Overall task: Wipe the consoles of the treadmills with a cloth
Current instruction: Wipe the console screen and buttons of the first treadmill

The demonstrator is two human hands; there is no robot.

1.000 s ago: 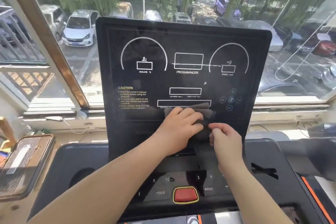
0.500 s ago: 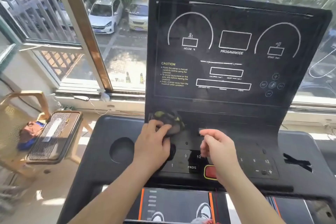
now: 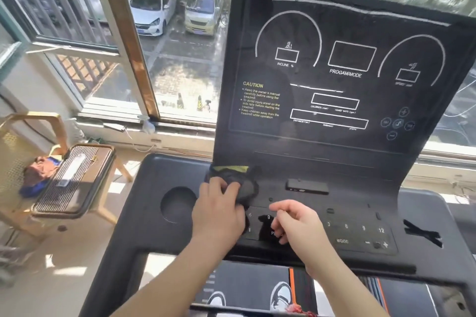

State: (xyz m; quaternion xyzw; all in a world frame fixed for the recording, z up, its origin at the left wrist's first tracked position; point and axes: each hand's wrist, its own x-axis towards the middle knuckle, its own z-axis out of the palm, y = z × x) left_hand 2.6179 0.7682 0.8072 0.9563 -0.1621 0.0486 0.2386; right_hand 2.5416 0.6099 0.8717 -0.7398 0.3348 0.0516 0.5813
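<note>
The black treadmill console point(image 3: 342, 141) stands upright before me, with white dial outlines and a yellow caution text on its panel. Below it lies the flat button deck point(image 3: 360, 234) with numbered keys. My left hand point(image 3: 219, 211) presses a dark cloth point(image 3: 244, 185) with a yellow-green edge onto the deck's left part, at the foot of the panel. My right hand point(image 3: 296, 224) hovers over the keys just right of it, fingers loosely curled, holding nothing that I can see.
A round cup recess point(image 3: 177, 203) sits in the deck left of my left hand. A wooden chair point(image 3: 33, 162) with a flat ribbed case point(image 3: 74, 177) stands at the left by the window point(image 3: 164, 54). The treadmill belt point(image 3: 257, 288) and my shoes show below.
The cloth and my left hand moved down from the panel's middle to the deck's left side. My right hand let go of the cloth and stays over the keys. The view shifted left.
</note>
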